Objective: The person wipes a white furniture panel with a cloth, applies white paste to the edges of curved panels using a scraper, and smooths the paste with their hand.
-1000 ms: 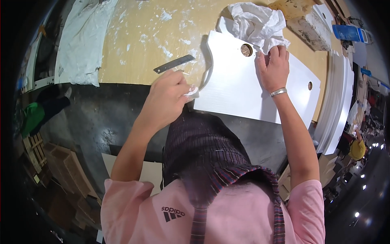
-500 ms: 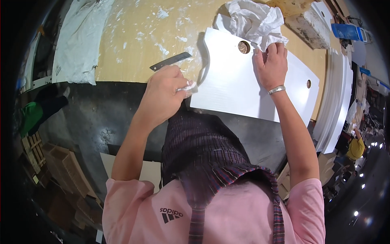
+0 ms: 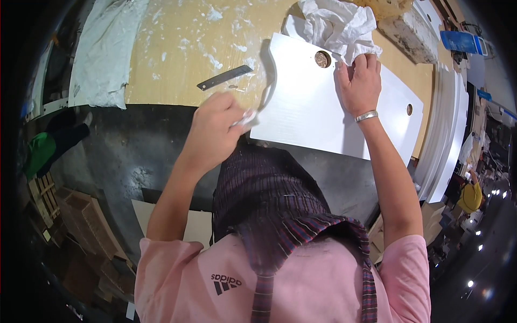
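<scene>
My left hand point(image 3: 214, 128) is closed around a small white folded piece point(image 3: 245, 120), which looks like cloth or paper and is slightly blurred. It is beside the curved left end of a white board point(image 3: 307, 99) with round holes cut in it. My right hand point(image 3: 360, 86) lies on this board, thumb apart from the fingers, its fingertips at the lower edge of a crumpled white cloth point(image 3: 344, 27). A dark flat blade-like strip point(image 3: 225, 77) with small holes rests on the table beyond my left hand.
The wooden table point(image 3: 177, 54) is spotted with white paint. A pale sheet point(image 3: 102, 54) hangs over its left edge. A stained block point(image 3: 412, 36) and a blue container point(image 3: 463, 43) are at the far right. Stacked white panels point(image 3: 444, 126) stand on the right. Other people are in the background.
My left hand has shifted slightly nearer to me, uncovering more of the table by the dark strip. My right hand stays in nearly the same place on the board.
</scene>
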The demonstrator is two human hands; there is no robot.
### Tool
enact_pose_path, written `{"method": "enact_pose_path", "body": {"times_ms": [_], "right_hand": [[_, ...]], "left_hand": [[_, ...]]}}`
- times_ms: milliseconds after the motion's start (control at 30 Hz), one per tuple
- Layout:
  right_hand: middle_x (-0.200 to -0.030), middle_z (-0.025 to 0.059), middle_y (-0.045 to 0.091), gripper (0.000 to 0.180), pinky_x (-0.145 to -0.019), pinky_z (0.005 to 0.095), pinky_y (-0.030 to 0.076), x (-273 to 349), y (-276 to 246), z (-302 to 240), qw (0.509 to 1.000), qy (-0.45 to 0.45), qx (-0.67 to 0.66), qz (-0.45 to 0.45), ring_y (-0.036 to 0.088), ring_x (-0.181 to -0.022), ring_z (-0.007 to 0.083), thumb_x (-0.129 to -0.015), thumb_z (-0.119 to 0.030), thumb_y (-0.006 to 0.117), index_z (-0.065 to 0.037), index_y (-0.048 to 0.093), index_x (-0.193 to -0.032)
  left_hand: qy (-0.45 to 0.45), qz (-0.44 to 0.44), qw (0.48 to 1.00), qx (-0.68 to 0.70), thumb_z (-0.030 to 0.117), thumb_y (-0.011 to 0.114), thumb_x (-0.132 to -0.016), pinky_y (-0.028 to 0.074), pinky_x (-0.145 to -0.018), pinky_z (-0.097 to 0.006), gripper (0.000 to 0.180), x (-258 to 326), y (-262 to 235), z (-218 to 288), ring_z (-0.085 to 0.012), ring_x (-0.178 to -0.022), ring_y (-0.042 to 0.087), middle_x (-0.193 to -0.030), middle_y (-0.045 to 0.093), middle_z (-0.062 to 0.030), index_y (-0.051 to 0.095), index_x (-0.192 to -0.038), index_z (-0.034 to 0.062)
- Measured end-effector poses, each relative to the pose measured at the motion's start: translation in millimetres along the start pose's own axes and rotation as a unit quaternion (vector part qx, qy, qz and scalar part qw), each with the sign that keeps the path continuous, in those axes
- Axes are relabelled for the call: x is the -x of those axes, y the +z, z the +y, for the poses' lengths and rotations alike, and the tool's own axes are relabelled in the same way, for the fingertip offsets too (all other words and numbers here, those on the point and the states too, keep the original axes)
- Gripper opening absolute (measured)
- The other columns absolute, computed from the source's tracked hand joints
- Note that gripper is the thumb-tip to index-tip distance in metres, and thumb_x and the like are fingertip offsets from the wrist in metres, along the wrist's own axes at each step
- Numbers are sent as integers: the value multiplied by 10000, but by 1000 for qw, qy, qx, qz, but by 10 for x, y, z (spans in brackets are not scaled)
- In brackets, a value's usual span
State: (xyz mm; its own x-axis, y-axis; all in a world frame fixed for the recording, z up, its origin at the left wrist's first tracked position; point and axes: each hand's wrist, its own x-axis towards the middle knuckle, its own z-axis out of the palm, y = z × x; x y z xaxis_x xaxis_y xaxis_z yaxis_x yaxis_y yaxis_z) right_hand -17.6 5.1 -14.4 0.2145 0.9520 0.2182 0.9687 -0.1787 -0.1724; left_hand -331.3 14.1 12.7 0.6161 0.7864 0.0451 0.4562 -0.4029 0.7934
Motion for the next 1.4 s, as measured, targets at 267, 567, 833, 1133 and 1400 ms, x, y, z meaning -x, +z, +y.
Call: {"method": "enact_pose_path", "body": {"times_ms": [267, 567, 833, 1133, 1400], "right_hand": [[-1011, 129, 531, 308, -793, 434, 440, 5, 23, -1, 1000, -21, 12, 12, 515, -923, 320, -820, -324, 634, -36, 556, -896], [-995, 124, 523, 300, -793, 438, 441, 12, 32, 38, 999, -22, 21, 14, 513, -929, 319, -822, -317, 641, -39, 550, -893], [-993, 130, 523, 308, -808, 430, 438, 5, 14, 31, 1000, -9, 18, 0, 511, -932, 323, -816, -314, 648, -32, 552, -895], [-1029, 191, 530, 277, -836, 472, 422, 6, -19, -12, 1000, -17, 3, 17, 500, -967, 387, -847, -242, 624, 6, 537, -936], [-950, 178, 510, 261, -777, 465, 415, -38, -64, -98, 998, -33, -26, 37, 489, -885, 367, -782, -216, 658, -7, 510, -832]], "left_hand": [[13, 81, 996, 28, -35, 686, -664, 446, -663, -348, 205, 155, 32, 127, -284, -753, 549, -798, 553, -116, 655, -865, -11], [-41, 116, 991, 47, -35, 698, -676, 457, -682, -323, 212, 266, 109, 95, -256, -779, 563, -820, 568, -101, 671, -884, -4], [-13, 97, 995, 29, -34, 708, -684, 461, -671, -325, 214, 282, 172, 58, -256, -765, 565, -815, 570, -99, 679, -893, -6], [-22, 279, 949, -143, -9, 692, -710, 476, -753, -371, 226, -231, -637, -520, -281, -835, 594, -864, 612, -107, 692, -932, 34], [-38, 305, 910, -280, 27, 635, -783, 479, -781, -372, 156, -226, -1388, -1002, -314, -831, 599, -913, 640, -134, 664, -935, 14]]}}
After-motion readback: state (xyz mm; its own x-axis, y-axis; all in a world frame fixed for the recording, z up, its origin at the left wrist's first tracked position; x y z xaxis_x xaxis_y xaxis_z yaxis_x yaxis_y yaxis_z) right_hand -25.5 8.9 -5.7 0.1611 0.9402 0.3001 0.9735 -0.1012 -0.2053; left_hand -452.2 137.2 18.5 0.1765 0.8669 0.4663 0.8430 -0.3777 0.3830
